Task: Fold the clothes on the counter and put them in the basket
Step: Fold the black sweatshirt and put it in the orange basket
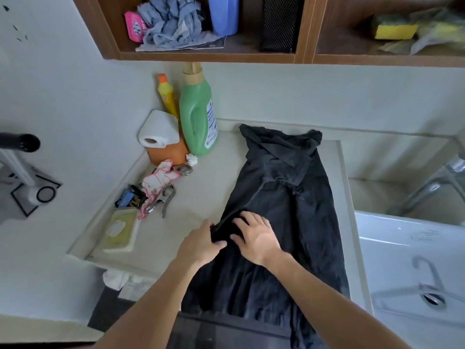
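Left hand (201, 244) pinches a bunched fold at the left edge of the dark garment (284, 197). Right hand (256, 238) lies flat on the cloth just beside it, fingers spread. 1 garment, laid lengthwise on the counter (201, 195), hem over the front edge. Back-left corner: 1 green bottle (197, 114) & 1 yellow bottle (167, 95), labels too blurred to read.

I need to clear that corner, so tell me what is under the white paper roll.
The paper roll lies on an orange container beside the green bottle. Only the container's side shows; the roll covers its top, so its lid cannot be seen.
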Demonstrator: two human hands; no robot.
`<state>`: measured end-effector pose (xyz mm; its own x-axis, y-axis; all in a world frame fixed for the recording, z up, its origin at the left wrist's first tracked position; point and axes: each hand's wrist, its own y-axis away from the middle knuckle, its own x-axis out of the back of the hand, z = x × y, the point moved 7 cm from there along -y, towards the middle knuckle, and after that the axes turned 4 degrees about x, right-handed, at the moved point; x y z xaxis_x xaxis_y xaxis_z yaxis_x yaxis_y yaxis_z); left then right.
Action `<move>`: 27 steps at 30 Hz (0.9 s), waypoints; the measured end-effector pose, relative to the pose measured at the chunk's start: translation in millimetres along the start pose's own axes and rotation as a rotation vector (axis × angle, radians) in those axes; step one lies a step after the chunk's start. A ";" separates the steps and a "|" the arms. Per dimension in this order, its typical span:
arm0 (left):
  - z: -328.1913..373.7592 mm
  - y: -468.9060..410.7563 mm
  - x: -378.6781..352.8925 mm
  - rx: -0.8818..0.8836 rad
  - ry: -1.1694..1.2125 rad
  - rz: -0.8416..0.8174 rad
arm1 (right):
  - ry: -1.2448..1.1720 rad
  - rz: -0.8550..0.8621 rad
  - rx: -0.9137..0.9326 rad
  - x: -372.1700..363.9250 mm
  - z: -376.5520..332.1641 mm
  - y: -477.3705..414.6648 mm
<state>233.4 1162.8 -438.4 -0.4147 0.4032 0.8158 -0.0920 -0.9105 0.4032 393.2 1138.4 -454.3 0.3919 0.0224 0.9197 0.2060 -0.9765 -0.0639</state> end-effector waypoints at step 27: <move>-25.7 158.4 0.6 -0.410 0.039 0.182 | -0.923 0.207 -0.592 -12.0 -61.6 86.5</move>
<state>195.3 1016.5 -384.7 -0.4907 0.2367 0.8385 -0.3625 -0.9306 0.0506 351.1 1040.4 -447.0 0.9355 -0.2424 0.2569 -0.3044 -0.9222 0.2383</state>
